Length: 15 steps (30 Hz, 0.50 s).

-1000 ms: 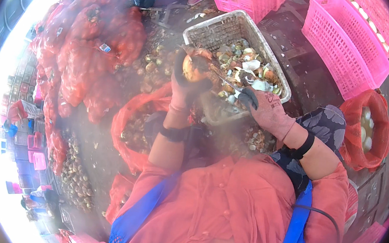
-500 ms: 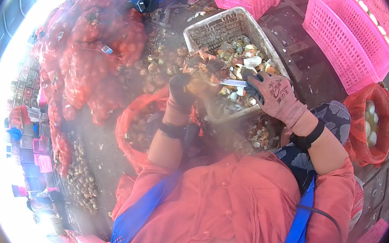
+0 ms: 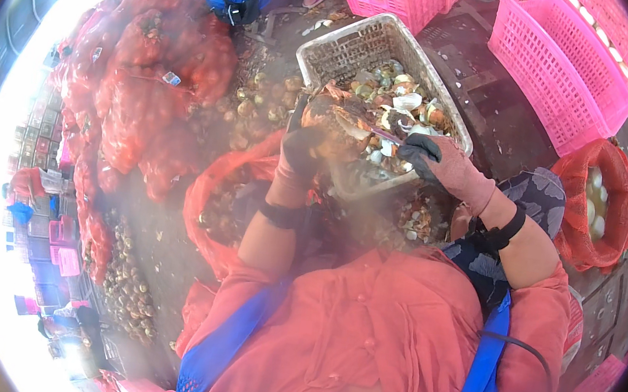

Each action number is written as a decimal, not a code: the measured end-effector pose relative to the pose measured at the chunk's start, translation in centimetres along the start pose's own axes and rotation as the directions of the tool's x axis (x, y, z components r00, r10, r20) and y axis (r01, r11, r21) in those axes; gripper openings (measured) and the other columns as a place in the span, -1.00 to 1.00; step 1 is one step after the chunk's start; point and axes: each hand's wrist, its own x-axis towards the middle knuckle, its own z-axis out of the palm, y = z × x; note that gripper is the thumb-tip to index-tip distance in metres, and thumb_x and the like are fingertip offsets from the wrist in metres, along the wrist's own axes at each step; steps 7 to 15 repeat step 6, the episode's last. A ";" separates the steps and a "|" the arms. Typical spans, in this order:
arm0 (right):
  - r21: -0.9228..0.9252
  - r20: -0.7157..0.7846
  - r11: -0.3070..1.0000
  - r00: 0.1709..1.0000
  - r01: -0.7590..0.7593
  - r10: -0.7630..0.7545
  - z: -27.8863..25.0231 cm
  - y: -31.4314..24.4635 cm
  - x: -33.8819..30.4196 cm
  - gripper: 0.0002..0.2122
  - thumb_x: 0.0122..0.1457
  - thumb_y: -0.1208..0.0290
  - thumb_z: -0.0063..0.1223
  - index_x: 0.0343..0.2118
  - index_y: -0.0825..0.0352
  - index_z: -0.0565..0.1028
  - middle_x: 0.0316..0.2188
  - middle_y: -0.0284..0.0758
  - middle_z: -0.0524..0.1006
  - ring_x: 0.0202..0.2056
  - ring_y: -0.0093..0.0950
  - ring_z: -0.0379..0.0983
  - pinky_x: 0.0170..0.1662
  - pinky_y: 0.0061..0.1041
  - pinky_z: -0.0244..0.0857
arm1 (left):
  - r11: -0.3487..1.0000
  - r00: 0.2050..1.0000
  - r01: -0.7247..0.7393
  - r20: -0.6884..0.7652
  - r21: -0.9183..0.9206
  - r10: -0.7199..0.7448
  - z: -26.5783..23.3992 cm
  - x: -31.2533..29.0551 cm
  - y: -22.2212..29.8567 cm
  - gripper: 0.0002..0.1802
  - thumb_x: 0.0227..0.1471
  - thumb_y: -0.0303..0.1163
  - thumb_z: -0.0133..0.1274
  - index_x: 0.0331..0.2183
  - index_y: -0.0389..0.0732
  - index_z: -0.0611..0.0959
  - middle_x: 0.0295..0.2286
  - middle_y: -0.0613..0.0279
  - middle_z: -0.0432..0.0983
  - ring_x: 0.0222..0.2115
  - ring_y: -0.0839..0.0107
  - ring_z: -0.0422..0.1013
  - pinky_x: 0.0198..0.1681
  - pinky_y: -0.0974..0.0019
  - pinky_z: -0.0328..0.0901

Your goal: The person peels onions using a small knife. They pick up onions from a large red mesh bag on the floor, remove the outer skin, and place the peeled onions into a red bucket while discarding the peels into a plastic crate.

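Over the grey basket of shells, my left grip clasps a scallop while my right grip pinches a knife against it.

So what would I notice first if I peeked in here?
Probably the two gloved hands in the middle: the left hand holds a big shell while the right hand pushes a knife into it, above a grey basket of shells. Then the heap of red mesh sacks on the left and the pink crates at top right.
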 end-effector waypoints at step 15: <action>0.587 0.584 0.556 0.783 -0.589 0.214 -2.1 0.1 0.7 -0.76 0.27 0.22 -0.06 -0.23 0.22 0.60 -0.56 -0.38 0.50 -0.56 -0.59 0.40 -0.47 -0.56 0.34 | 0.997 0.995 0.042 -0.089 -0.064 -0.048 -1.1 -0.3 -0.5 -0.14 -0.35 -0.46 0.09 0.12 -0.34 0.32 0.02 -0.15 0.36 0.03 -0.14 0.33 0.16 -0.13 0.21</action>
